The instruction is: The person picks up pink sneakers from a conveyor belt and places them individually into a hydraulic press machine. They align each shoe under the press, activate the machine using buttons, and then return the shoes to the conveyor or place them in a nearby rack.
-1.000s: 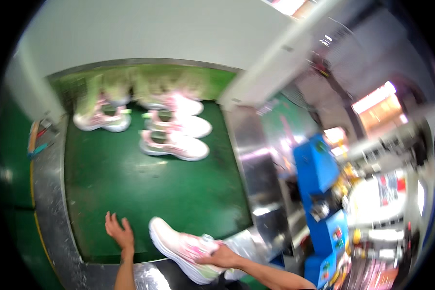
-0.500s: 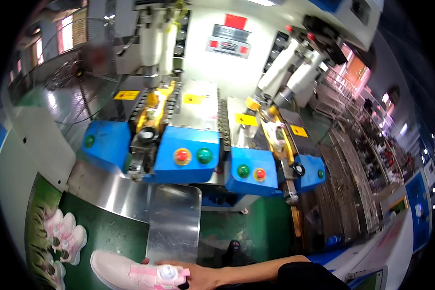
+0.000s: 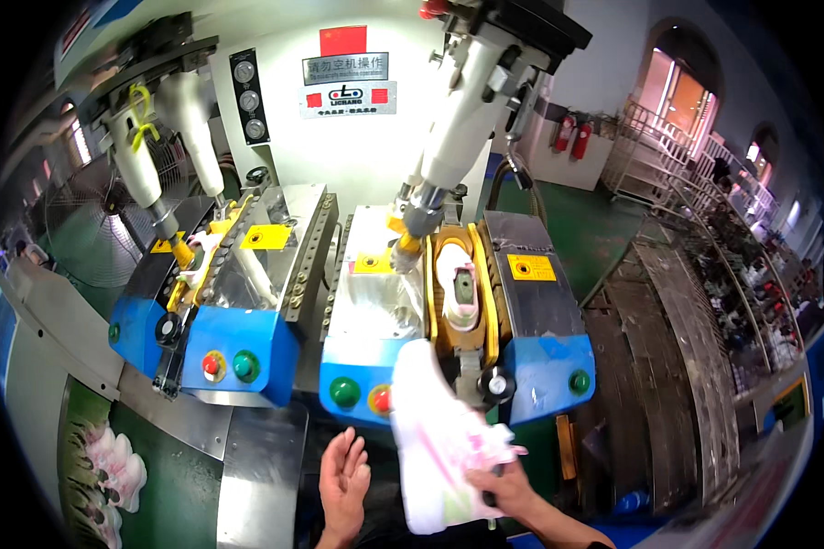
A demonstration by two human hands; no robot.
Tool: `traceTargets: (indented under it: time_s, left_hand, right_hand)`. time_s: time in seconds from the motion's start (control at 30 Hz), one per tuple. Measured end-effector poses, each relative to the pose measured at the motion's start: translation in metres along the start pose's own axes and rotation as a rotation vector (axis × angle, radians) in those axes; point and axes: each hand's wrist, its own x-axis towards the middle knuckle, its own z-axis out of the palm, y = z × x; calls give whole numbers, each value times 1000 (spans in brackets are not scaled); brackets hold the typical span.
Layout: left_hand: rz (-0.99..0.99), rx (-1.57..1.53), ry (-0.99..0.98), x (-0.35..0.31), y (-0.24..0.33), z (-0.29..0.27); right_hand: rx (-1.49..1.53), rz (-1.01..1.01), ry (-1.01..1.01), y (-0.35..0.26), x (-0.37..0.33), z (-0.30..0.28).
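A white-and-pink sneaker (image 3: 430, 448) is in my right hand (image 3: 513, 489), gripped at its heel end, with the toe pointing up and away. Slight motion blur softens it. My left hand (image 3: 345, 485) is to the left of that shoe, empty, its fingers stretched out and the palm turned toward the shoe. Beyond my hands, another pink-and-white shoe (image 3: 458, 288) lies between the yellow side pads of the right station of a shoe press (image 3: 366, 247). The left station holds a further pale shoe (image 3: 201, 256), partly hidden by the yellow pads and a ram.
Blue housings carry green buttons (image 3: 345, 392) and red ones. A white ram (image 3: 444, 137) leans above the right station. Several pink shoes (image 3: 114, 467) sit on a green grass-patterned surface at lower left. A steel plate (image 3: 261, 476) juts toward me. Wooden slats (image 3: 650, 384) run along the right.
My view has turned toward the right station. The sneaker in my right hand has come from the lower left up before that station, where the rams are off the shoe. My left hand has appeared.
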Motion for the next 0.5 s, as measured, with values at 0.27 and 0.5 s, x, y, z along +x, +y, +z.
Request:
traceTargets:
  time_s: [0.27, 0.5]
  left_hand:
    - [-35, 834, -242, 246, -60, 190]
    - [210, 936, -182, 351, -154, 209]
  right_hand:
    - [345, -65, 330, -30, -12, -124]
    - [326, 40, 508, -8, -27, -150]
